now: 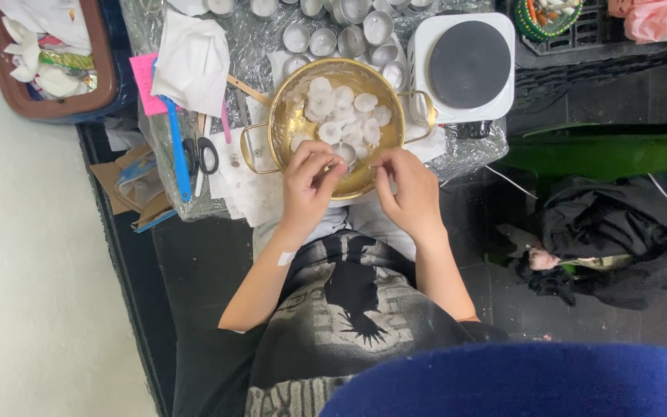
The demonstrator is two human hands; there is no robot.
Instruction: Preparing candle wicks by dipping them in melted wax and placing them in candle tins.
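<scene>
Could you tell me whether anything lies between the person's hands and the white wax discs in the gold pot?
Nothing visible does. The left hand and right hand are at the near rim of the gold pot, and the white wax discs lie uncovered just beyond them.

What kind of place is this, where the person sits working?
Probably a home candle-making corner: a brass pot full of white wax discs, empty metal tealight cups and a small electric hotplate.

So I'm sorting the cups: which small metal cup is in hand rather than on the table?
The small metal cup pinched by the left hand over the brass pot; the others sit behind the pot.
</scene>
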